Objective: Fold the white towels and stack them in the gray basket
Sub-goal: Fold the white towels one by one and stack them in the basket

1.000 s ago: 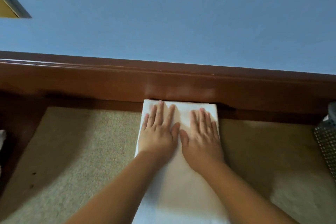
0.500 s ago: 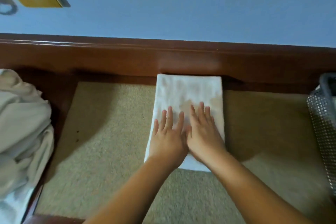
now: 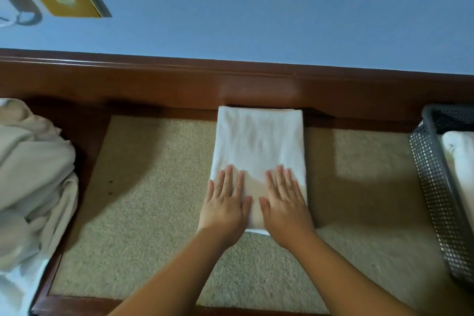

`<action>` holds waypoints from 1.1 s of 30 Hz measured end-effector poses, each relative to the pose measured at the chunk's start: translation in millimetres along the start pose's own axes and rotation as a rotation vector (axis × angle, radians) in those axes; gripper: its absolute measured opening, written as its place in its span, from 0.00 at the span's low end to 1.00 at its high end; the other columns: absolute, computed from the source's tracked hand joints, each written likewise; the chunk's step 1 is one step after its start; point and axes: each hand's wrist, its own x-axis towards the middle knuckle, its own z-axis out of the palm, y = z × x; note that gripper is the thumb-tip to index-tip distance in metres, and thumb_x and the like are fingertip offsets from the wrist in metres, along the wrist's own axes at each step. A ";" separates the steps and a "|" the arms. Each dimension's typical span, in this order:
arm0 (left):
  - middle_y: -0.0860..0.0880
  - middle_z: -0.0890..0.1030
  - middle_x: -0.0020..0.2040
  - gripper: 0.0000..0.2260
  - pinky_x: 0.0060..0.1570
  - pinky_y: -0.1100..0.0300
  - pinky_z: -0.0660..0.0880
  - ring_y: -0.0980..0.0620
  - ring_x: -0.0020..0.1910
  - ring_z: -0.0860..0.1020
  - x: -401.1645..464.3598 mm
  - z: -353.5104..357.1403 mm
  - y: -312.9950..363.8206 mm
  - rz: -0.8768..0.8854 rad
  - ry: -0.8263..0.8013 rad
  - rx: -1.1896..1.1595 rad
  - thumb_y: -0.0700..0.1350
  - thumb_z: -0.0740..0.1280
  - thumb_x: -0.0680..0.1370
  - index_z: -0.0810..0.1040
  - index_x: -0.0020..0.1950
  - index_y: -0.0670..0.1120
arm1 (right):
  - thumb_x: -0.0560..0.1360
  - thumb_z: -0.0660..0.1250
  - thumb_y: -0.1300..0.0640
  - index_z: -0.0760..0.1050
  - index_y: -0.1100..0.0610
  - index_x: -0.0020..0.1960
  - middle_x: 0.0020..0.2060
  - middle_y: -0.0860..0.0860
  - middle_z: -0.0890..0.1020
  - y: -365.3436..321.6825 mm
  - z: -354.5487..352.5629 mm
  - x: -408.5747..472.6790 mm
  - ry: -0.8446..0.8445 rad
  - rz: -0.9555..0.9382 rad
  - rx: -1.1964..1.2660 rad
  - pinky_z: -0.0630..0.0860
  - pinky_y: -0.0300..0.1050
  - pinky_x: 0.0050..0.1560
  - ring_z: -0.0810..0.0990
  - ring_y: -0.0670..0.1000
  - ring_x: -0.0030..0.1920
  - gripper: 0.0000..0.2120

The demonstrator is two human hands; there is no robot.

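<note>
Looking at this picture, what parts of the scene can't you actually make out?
- Gray basket: cut off by the right edge of the head view; its far side and how many towels it holds stay unseen.
- Pile of cloth: cut off by the left edge.
- Folded towel: its near end lies under the left hand and right hand.

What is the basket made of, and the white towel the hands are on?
The gray basket looks like molded plastic: stiff walls with a regular grid of small holes and a matte finish. The white towel under the left hand and right hand looks like soft cloth, probably cotton terry; it creases softly.
</note>
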 end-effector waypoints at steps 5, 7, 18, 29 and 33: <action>0.45 0.23 0.80 0.37 0.80 0.48 0.33 0.46 0.78 0.23 -49.4 14.9 -13.3 0.151 -0.063 0.113 0.57 0.50 0.84 0.28 0.82 0.49 | 0.80 0.43 0.46 0.35 0.57 0.83 0.81 0.57 0.31 2.5 3.7 -56.4 -0.092 -0.063 -0.036 0.36 0.56 0.80 0.26 0.56 0.80 0.36; 0.45 0.21 0.78 0.41 0.80 0.47 0.33 0.44 0.77 0.22 -47.3 21.3 -18.8 0.148 -0.061 0.149 0.48 0.55 0.82 0.24 0.80 0.49 | 0.78 0.49 0.50 0.30 0.57 0.82 0.80 0.58 0.28 6.3 9.9 -59.5 -0.110 -0.058 -0.073 0.34 0.56 0.79 0.25 0.57 0.79 0.40; 0.34 0.54 0.83 0.41 0.76 0.43 0.66 0.36 0.82 0.57 -19.4 19.4 -32.7 0.192 0.072 0.192 0.39 0.72 0.79 0.51 0.85 0.45 | 0.82 0.60 0.64 0.38 0.64 0.83 0.79 0.64 0.35 -3.0 -8.3 -40.0 -0.066 0.002 -0.195 0.43 0.59 0.83 0.38 0.64 0.82 0.39; 0.52 0.78 0.46 0.12 0.40 0.50 0.79 0.51 0.40 0.78 -103.9 -158.5 14.3 0.302 -0.069 0.041 0.48 0.64 0.80 0.63 0.59 0.54 | 0.75 0.67 0.54 0.67 0.45 0.61 0.54 0.45 0.70 -7.5 -183.7 -107.0 -0.040 -0.112 0.011 0.68 0.45 0.35 0.72 0.48 0.43 0.16; 0.57 0.76 0.53 0.13 0.47 0.58 0.76 0.58 0.48 0.76 -131.5 -204.7 21.4 0.373 0.094 -0.165 0.46 0.68 0.78 0.72 0.60 0.54 | 0.72 0.72 0.56 0.74 0.40 0.59 0.51 0.39 0.71 -4.9 -252.2 -130.9 0.020 -0.136 0.220 0.69 0.40 0.41 0.75 0.42 0.47 0.19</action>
